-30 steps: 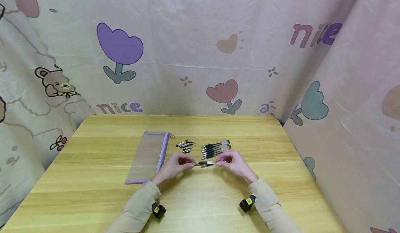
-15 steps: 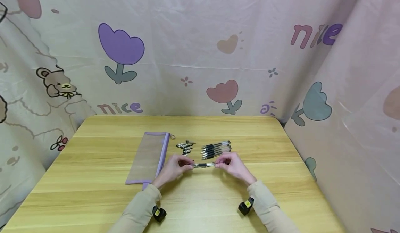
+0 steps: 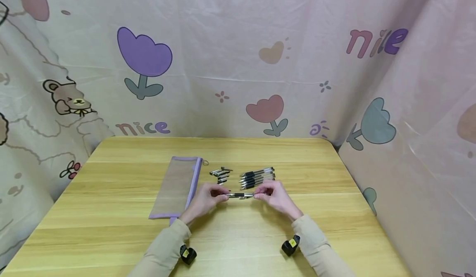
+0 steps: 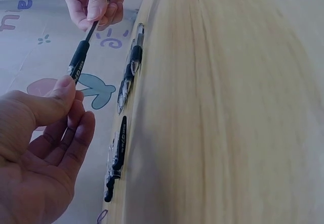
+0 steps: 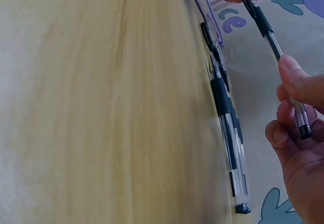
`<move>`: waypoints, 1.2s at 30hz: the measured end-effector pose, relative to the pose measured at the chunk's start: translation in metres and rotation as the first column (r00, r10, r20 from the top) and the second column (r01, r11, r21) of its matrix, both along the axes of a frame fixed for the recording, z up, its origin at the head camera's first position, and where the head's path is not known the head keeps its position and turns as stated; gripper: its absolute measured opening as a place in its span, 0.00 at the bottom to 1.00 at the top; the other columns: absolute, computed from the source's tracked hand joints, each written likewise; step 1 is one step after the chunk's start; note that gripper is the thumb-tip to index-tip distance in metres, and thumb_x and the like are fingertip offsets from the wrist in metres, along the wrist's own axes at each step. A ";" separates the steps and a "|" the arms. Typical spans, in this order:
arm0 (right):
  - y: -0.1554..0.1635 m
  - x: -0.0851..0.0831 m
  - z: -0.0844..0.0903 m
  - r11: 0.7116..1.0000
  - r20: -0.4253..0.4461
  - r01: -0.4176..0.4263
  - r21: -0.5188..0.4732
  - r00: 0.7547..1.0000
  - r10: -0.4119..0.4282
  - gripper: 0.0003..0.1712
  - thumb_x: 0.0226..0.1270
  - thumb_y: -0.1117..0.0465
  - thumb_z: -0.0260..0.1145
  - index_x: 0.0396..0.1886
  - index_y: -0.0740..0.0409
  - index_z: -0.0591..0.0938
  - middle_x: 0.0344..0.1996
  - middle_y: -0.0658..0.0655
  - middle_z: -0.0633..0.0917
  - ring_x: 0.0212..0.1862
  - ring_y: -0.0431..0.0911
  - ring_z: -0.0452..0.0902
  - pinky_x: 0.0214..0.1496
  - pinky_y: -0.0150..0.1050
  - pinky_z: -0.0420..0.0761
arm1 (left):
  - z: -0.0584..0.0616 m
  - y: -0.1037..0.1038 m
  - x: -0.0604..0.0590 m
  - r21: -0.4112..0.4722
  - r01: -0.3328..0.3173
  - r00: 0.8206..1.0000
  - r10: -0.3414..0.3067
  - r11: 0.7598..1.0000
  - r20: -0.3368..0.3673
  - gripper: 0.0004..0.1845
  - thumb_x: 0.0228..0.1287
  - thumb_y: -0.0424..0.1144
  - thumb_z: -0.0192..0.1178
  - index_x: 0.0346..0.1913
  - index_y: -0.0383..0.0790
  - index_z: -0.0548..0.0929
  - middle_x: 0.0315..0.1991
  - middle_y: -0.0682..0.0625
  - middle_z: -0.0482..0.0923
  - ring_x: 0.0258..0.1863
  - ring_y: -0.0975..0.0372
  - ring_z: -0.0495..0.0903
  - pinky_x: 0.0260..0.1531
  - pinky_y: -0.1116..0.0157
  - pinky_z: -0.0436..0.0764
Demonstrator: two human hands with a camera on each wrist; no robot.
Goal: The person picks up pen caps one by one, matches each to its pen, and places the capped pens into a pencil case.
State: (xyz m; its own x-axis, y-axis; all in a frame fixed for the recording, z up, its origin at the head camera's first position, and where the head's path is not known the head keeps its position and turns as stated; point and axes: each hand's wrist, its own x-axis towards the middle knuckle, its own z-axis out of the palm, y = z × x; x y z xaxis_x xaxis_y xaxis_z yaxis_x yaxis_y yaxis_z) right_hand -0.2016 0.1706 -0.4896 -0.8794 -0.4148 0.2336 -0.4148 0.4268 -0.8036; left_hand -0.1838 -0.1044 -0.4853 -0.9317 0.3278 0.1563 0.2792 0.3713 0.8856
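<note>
Both hands hold one gel pen (image 3: 239, 195) level between them, close over the table. My left hand (image 4: 40, 143) pinches its black cap end between thumb and fingers. With thumb and fingertips, my right hand (image 5: 304, 118) grips the clear barrel near the black end plug. A dark rubber grip (image 5: 262, 23) shows between the hands. Beyond the right hand lies a row of similar pens (image 3: 256, 178), their metal tips bare and pointing left. Several loose black pen caps (image 3: 222, 174) lie beyond the left hand.
A see-through pouch (image 3: 174, 188) with purple trim and a zip lies flat, left of the caps and beside the left forearm. The wooden table (image 3: 238, 244) meets a printed curtain (image 3: 208, 62) at the back. Curtains also hang at both sides.
Both hands have shifted slightly left with the pen between them, keeping their pinch on it. The row of pens, the caps and the pouch stay in place.
</note>
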 end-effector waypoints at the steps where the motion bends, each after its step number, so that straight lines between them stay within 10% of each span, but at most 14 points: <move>1: 0.000 0.000 0.000 1.000 0.007 0.006 0.002 1.000 -0.006 0.06 0.57 0.67 0.75 0.35 0.60 0.88 0.30 0.56 0.85 0.33 0.33 0.76 0.37 0.28 0.80 | 0.000 0.000 0.000 0.007 -0.001 1.000 0.001 1.000 0.000 0.07 0.59 0.28 0.70 0.41 0.34 0.89 0.38 0.40 0.89 0.32 0.67 0.83 0.32 0.74 0.82; 23: -0.003 0.001 0.007 1.000 0.020 0.002 -0.007 1.000 -0.002 0.07 0.57 0.66 0.75 0.35 0.63 0.89 0.30 0.59 0.85 0.32 0.33 0.75 0.36 0.26 0.79 | -0.002 0.003 0.006 -0.025 -0.039 0.991 0.035 0.999 -0.133 0.05 0.58 0.28 0.71 0.37 0.38 0.90 0.36 0.46 0.89 0.35 0.62 0.85 0.37 0.72 0.85; 36: 0.010 0.001 0.004 0.998 0.027 -0.060 0.001 0.998 0.060 0.11 0.60 0.64 0.73 0.43 0.62 0.88 0.39 0.60 0.88 0.39 0.35 0.81 0.48 0.29 0.83 | 0.002 0.001 0.004 -0.028 -0.016 1.000 0.017 0.999 0.011 0.07 0.61 0.33 0.69 0.42 0.37 0.89 0.39 0.44 0.89 0.33 0.69 0.81 0.33 0.74 0.82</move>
